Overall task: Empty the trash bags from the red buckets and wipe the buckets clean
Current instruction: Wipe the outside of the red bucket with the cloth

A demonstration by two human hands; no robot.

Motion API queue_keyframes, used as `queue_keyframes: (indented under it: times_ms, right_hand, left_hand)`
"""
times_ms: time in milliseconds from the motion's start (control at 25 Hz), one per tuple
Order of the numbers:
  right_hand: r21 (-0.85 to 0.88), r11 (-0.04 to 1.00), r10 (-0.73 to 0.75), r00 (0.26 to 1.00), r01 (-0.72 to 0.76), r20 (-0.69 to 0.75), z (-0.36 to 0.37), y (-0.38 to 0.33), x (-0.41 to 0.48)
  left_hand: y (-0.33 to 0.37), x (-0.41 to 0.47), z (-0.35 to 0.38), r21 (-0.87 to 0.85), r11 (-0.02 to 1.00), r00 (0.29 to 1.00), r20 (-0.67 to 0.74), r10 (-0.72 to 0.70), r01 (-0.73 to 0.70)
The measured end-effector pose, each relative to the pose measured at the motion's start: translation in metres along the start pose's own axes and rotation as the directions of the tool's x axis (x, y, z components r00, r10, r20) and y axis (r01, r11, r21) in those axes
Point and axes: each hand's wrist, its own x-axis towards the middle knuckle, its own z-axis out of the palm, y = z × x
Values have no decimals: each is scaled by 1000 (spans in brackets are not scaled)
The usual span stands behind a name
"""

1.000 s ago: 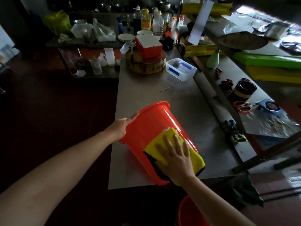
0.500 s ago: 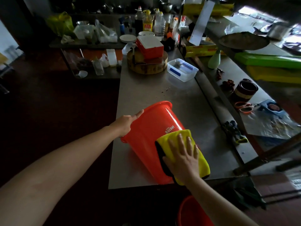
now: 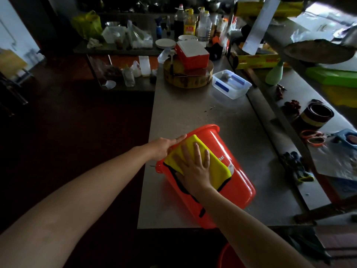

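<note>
A red bucket point(image 3: 237, 182) lies on its side on the steel table point(image 3: 193, 113), its open rim toward the far left and its base toward the near right. My left hand point(image 3: 164, 147) grips the rim at the table's left edge, thumb along the top. A yellow cloth with a dark edge point(image 3: 218, 167) is spread over the bucket's upper side near the rim. My right hand point(image 3: 193, 165) presses flat on the cloth with its fingers spread. The rim of a second red bucket point(image 3: 226, 256) shows on the floor below the table's near edge.
At the table's far end stand a round wooden block point(image 3: 188, 78) with a red and white box point(image 3: 193, 53) on it, and a clear plastic tub point(image 3: 231, 84). Bottles and plates crowd the back. Gloves point(image 3: 297, 167), scissors and a tin lie on the right shelf.
My right hand has slid the yellow cloth up the bucket's side from near the base toward the rim. The bucket has tipped lower onto the table. My left hand stays on the rim.
</note>
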Motion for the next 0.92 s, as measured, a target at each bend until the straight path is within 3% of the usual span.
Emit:
queue_keyframes:
  times_ms: [280,600,920]
  right_hand:
    - [-10,1000,1,1000,-1,24,-7,19,-28]
    - [19,990,136,983,-139,123,-14,51,-111]
    - [89,989,101,975,-120,198,-35,31,-28]
  left_hand:
    - [-3,-2,7,-49,998,999,-20,47,-48]
    - [-2,-16,18,-21,999,996,-82,36,-38]
    - [-4,-26,29,-37,999,985,-172,-20,14]
